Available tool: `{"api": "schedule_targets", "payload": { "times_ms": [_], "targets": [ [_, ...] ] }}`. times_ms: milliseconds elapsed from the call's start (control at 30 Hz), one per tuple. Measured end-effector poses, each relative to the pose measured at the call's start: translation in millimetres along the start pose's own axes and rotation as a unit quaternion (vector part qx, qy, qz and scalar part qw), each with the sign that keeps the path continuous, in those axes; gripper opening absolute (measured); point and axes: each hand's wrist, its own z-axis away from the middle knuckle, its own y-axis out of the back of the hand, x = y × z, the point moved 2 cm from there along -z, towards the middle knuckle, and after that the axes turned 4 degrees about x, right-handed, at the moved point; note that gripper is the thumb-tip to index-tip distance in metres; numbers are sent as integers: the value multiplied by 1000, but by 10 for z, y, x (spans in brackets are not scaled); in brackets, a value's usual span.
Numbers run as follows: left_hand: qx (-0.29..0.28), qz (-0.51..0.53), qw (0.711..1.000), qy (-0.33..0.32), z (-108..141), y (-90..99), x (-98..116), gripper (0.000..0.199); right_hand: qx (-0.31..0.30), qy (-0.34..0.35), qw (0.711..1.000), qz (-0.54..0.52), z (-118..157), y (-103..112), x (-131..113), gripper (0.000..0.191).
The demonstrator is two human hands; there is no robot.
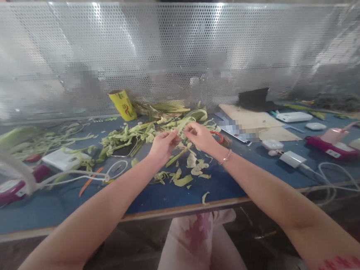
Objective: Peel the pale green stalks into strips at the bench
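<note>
Blue tabletop (169, 199): green plant scraps (183, 180), yellow cylinder (123, 106), white charger (293, 159).

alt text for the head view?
A person's left hand and right hand pinch a pale green plant piece above a blue table. Plant scraps lie around them; behind, a yellow container stands before a perforated metal panel. A white charger lies at right.

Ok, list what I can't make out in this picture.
All in the head view:
Exact grip of the left hand and right hand: hidden by the hands themselves, blurred.
Print on yellow container: too small, blurred.
Dark slab, far side: covered by greens.
Pale band, far end: cut off by left edge.
Shapes at the mesh: blurred, pixelated.
</note>
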Motion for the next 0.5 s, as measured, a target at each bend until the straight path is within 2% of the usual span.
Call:
{"api": "schedule_targets", "payload": {
  "times_ms": [100, 233, 300, 367, 500],
  "targets": [
    [14, -20, 1000, 5, -19, 21, 8, 22, 29, 6, 984, 176, -52, 133, 168, 10],
    [32, -28, 999, -2, -85, 78, 4, 22, -64, -105, 919, 375, -76, 267, 427, 24],
    [38, -24, 999, -6, -125, 113, -6, 21, -134, -162, 894, 396, -76, 275, 516, 23],
    [36, -21, 999, -11, -156, 138, -16, 20, -175, -181, 882, 398, -84, 254, 558, 23],
    [43, -13, 999, -20, -173, 152, -12, 18, -190, -180, 886, 384, -94, 203, 565, 28]
  ]
}}
